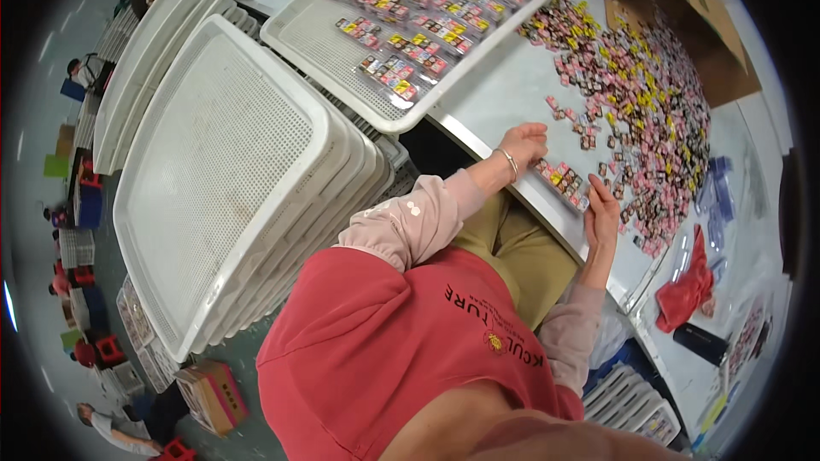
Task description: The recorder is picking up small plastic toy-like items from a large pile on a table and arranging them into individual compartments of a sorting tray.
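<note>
A short row of small colourful packets [564, 181] lies lined up near the front edge of the pale table [504, 94]. My left hand [524, 142], with a thin bracelet on the wrist, has its fingers curled down at the row's far end. My right hand [601, 212] stands flat on its edge against the near end, so the row sits pressed between both hands. A large loose pile of the same packets [651, 94] spreads just beyond the hands.
A white perforated tray [384, 115] partly filled with rows of packets sits at the table's left. A stack of empty white trays [231, 171] stands beside my left arm. A cardboard box [683, 8], clear bags [717, 192], a red cloth [688, 290] and a black object [700, 343] lie to the right.
</note>
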`<state>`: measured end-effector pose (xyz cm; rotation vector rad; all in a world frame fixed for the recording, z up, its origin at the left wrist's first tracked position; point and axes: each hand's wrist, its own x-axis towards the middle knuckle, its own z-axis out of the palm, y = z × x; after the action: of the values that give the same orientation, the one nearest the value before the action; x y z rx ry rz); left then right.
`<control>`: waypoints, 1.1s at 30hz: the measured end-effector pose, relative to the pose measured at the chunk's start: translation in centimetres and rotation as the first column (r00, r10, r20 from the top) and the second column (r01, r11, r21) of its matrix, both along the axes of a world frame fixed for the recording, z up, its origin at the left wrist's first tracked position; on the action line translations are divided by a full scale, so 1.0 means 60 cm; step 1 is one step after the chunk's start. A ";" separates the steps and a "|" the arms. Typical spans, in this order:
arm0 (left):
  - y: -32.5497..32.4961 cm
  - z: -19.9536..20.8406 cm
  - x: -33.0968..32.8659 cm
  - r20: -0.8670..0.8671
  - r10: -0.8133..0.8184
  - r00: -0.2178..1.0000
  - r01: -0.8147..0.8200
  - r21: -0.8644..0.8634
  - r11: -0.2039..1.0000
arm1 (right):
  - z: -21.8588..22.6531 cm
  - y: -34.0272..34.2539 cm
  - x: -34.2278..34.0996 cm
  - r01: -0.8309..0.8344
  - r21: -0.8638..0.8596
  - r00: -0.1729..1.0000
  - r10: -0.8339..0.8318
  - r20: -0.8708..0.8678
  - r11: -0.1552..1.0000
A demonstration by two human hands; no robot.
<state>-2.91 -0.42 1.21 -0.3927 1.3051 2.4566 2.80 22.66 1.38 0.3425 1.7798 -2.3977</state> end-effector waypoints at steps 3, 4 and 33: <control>0.000 0.000 0.003 0.026 -0.134 0.991 0.135 -0.023 0.991 | -0.005 0.006 -0.009 0.012 -0.036 0.999 -0.013 -0.047 0.999; 0.003 -0.001 0.004 -0.012 -0.135 0.991 0.134 -0.063 0.989 | -0.002 0.002 -0.009 0.020 -0.015 0.999 -0.020 -0.035 1.000; 0.044 0.073 0.065 -0.124 -0.070 0.990 0.056 -0.117 0.992 | 0.062 -0.014 -0.059 -0.136 0.080 0.991 0.136 -0.006 0.988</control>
<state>0.99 2.21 5.56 -0.2201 1.4907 2.3964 -0.73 21.80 5.11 0.2091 1.8434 -2.2454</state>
